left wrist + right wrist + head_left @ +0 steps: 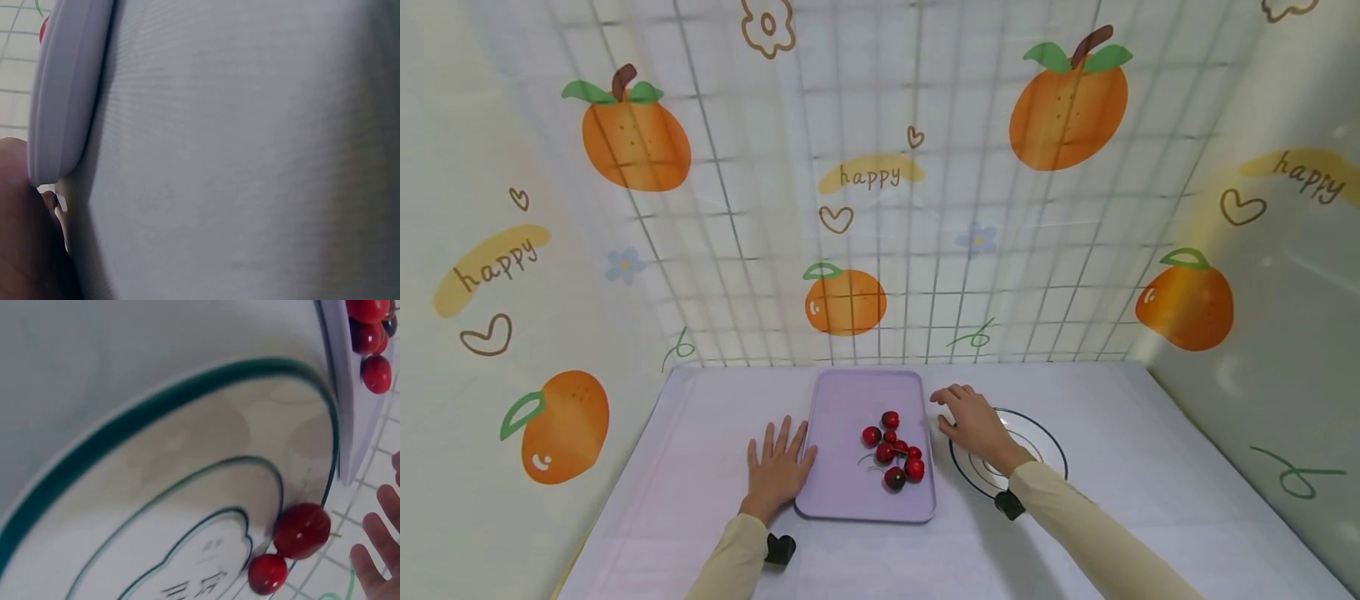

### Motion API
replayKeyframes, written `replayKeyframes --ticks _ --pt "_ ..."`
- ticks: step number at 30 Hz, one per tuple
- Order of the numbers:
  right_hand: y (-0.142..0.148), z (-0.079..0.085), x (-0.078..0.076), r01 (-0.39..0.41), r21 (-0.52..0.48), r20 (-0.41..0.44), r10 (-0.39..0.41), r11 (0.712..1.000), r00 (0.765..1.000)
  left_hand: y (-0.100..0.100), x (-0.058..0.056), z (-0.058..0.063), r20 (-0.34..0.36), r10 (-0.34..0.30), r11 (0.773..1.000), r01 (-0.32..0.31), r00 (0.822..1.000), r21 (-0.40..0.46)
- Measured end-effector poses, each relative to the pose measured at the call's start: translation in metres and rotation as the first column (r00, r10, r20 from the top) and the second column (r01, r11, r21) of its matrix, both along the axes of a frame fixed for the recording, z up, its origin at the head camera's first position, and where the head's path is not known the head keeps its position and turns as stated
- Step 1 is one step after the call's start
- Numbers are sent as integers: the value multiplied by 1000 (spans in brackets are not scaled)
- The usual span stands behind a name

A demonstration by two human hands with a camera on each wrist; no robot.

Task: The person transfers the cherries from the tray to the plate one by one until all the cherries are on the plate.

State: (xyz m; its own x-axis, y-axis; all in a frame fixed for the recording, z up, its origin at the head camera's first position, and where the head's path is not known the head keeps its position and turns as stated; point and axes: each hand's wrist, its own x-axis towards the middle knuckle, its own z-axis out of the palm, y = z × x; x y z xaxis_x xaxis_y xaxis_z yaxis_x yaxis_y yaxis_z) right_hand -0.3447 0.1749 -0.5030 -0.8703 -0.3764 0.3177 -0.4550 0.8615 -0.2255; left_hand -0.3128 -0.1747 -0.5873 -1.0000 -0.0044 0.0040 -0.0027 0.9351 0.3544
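A lilac tray [846, 400] lies on the table with a cluster of red cherries [914, 469] on its right half, a few with stems. My left hand [775, 471] rests with spread fingers at the tray's left edge; in the left wrist view its thumb side [25, 231] is right at the tray's rim [65, 94]. My right hand [973, 421] is over the white, dark-rimmed plate [1047, 433], fingers loosely extended toward the tray and holding nothing. The right wrist view shows a large dark red cherry [302, 531] and a smaller one [268, 574] on the plate, hidden in the head view.
The white tabletop [700, 417] runs around tray and plate. Behind it stands a wire grid [925, 333] covered by a sheet printed with oranges, and similar sheets close off both sides. Each wrist carries a black camera mount [780, 550].
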Motion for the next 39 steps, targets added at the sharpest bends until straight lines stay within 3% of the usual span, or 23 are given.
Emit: replayKeyframes --ticks 8,16,22,29,39 --pt "-15 -11 -9 -50 19 53 48 999 997 -3 -4 -10 -6 3 1000 -3 1000 -16" --pt "-29 -16 -7 -61 -6 92 62 998 994 -2 -4 -16 -16 4 1000 -4 1000 -16" --pt "-36 -15 -3 -98 -24 48 100 995 994 0 -5 -15 -23 2 1000 -2 1000 -13" --pt "-43 -8 -2 -136 22 47 135 990 990 -2 -7 -12 -24 10 1000 -10 1000 -21" --pt "-43 -11 -7 -168 34 130 162 985 978 -1 -4 -6 -28 6 1000 -6 1000 -2"
